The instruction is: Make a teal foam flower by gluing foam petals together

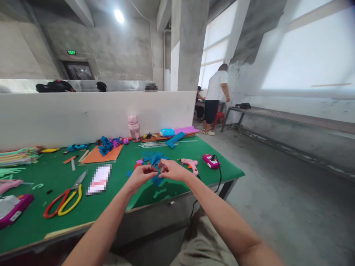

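Observation:
Both hands are raised over the green table's near edge, their fingertips almost meeting. My left hand [142, 177] is pinched closed at a small blue piece [157, 180] that looks like felt or thick paper. From the other side, my right hand [174, 170] also closes its fingers at this piece; the fingers partly hide it. Just behind lie more blue cut pieces [156, 157] and a few pink and red scraps. A pink hot glue gun [191, 164] rests right of my right hand. Scissors [73, 192] with one red and one yellow handle lie to the left.
On the green table [119, 192] are a magenta power box [211, 161] with a black cable, an orange sheet [97, 155], blue strips [105, 146] and a pink bottle [134, 127]. A white partition [97, 111] borders the back. A person [216, 88] stands beyond, right.

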A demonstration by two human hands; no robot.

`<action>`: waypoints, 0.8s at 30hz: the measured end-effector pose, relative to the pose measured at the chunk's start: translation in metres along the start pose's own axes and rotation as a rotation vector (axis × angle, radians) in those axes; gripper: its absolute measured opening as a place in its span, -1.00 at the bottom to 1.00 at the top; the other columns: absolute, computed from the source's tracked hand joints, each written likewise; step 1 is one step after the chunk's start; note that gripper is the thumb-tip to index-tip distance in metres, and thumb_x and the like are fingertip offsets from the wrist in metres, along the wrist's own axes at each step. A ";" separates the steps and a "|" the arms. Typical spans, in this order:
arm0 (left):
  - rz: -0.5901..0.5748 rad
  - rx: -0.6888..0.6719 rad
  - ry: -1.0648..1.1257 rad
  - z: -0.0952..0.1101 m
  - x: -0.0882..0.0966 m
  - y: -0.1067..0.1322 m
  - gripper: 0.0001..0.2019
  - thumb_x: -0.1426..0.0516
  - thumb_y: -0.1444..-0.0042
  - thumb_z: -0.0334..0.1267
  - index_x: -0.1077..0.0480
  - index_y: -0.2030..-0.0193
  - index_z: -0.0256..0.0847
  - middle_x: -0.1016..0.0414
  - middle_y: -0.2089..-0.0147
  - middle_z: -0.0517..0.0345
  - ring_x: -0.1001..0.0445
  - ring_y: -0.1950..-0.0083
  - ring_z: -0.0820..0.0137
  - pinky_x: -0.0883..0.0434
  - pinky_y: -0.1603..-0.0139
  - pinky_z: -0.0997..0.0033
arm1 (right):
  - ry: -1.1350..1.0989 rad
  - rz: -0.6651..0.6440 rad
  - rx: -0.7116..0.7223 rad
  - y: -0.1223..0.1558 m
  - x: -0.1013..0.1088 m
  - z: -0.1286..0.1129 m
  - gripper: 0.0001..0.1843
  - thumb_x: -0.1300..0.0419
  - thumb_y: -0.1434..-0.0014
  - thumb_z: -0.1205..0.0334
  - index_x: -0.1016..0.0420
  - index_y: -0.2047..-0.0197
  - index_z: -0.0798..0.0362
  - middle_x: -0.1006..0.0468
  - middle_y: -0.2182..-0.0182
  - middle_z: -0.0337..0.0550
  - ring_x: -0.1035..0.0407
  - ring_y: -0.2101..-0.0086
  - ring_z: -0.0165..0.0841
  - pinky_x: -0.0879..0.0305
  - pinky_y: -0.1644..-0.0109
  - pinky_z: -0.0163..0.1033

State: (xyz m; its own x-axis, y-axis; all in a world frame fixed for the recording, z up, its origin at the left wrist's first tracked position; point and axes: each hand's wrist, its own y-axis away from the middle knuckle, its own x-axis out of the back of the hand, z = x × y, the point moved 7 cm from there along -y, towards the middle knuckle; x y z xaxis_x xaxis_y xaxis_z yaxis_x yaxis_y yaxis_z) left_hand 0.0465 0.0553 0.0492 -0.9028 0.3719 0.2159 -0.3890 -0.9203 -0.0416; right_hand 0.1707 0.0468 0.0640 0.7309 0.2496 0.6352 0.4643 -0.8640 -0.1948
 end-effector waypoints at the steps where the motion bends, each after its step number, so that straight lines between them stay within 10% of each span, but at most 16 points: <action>1: -0.017 0.001 -0.012 0.000 -0.002 0.001 -0.73 -0.25 0.22 -0.14 -0.47 0.42 -0.32 -0.38 0.55 0.18 -0.15 0.62 0.59 0.00 0.67 0.59 | 0.006 -0.017 0.020 -0.001 -0.002 -0.002 -0.70 -0.25 0.08 0.30 -0.31 0.23 0.09 -0.42 0.53 -0.32 -0.30 0.50 -0.44 -0.15 0.44 -0.40; 12: 0.317 0.005 0.234 -0.045 0.013 0.005 -0.68 -0.23 0.20 -0.06 -0.31 0.44 -0.27 -0.08 0.70 0.44 0.07 0.73 0.67 0.12 0.71 0.59 | -0.775 0.145 -0.330 0.008 -0.060 0.049 -0.57 -0.29 0.15 0.04 -0.30 0.26 0.09 -0.44 0.52 -0.30 -0.31 0.56 -0.52 -0.21 0.51 -0.42; 24: 0.076 0.154 0.134 -0.066 0.010 0.002 -0.64 -0.25 0.25 -0.06 -0.41 0.37 -0.30 -0.29 0.56 0.29 0.02 0.70 0.68 0.13 0.71 0.59 | -0.811 0.120 -0.475 0.020 -0.082 0.062 -0.75 -0.26 0.14 0.21 -0.24 0.46 0.08 -0.41 0.67 -0.36 -0.21 0.69 -0.58 -0.25 0.57 -0.44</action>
State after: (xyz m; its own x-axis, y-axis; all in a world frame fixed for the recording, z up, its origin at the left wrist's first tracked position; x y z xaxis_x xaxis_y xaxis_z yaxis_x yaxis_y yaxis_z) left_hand 0.0246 0.0653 -0.0129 -0.9488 0.3042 0.0856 -0.2957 -0.9502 0.0986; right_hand 0.1510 0.0365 -0.0378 0.9683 0.2205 -0.1171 0.2414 -0.9467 0.2132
